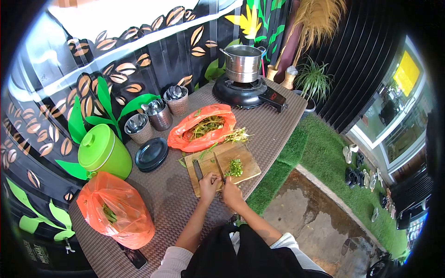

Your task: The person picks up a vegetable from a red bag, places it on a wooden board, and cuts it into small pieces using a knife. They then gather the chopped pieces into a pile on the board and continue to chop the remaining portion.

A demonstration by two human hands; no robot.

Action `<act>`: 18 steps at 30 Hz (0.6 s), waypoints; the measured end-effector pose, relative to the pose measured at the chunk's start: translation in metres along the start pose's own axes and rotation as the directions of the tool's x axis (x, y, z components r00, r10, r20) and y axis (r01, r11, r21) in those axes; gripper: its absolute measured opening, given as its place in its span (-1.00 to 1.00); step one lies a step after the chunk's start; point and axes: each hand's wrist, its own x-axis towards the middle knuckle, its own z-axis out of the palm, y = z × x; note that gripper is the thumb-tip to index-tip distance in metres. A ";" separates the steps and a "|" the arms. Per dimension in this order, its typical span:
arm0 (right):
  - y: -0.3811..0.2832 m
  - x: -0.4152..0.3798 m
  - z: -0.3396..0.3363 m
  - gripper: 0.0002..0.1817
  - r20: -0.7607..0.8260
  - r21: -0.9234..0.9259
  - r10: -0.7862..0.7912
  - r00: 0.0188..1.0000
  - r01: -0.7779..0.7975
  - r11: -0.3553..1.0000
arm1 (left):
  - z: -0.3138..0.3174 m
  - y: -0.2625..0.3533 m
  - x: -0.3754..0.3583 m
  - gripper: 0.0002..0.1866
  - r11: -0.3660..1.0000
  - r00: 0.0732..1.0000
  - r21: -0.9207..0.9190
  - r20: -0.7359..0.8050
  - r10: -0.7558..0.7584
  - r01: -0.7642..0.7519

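My right hand [231, 192] is wrapped round the handle of a knife [219, 165], whose blade points away from me over the wooden cutting board [250, 167]. Close beside it, my left hand [209, 185] is closed at the board's near edge, fingers bent together. What it holds, if anything, is too small to make out. A small heap of chopped greens [235, 167] lies on the board, right of the blade. Past the board's far edge, an open orange plastic bag [182, 139] contains leafy stems [204, 127], and pale root ends [238, 135] stick out at its right.
A second orange bag [116, 211] stands at the left, near a phone [135, 257]. Behind are a green lidded bucket [105, 150], black plates [151, 155] and several cutlery cups [159, 116]. A steel pot [243, 65] sits on a black stove [236, 94] at the table's far end.
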 end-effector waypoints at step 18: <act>0.013 0.005 -0.014 -0.62 -0.061 0.030 0.003 0.998 -0.001 1.000 | -0.003 0.010 0.075 -0.85 0.912 0.962 0.386 -0.164 0.216 -0.139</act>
